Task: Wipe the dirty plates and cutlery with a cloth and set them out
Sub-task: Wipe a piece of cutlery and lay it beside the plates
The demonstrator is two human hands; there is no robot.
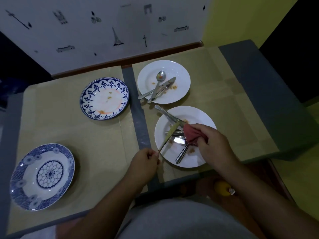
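My left hand [146, 160] pinches the handle end of a knife [170, 135] and holds it slanted over the near white plate [203, 116]. My right hand [213, 142] grips a bunched red cloth [190, 133] just right of the blade tip. That plate carries food bits, a second knife [166, 113] over its far rim and more cutlery [182, 151]. The far white plate [181, 76] holds a spoon [159, 78], other cutlery and crumbs. A blue floral-rimmed plate [88, 99] with orange smears lies left of it.
A blue patterned plate [20, 171] that looks clean sits at the near left on the tan mats [95, 144]. A grey strip [138, 121] runs between the mats. A printed white wall [103, 31] stands behind. A yellow object [222, 188] lies below the table's near edge.
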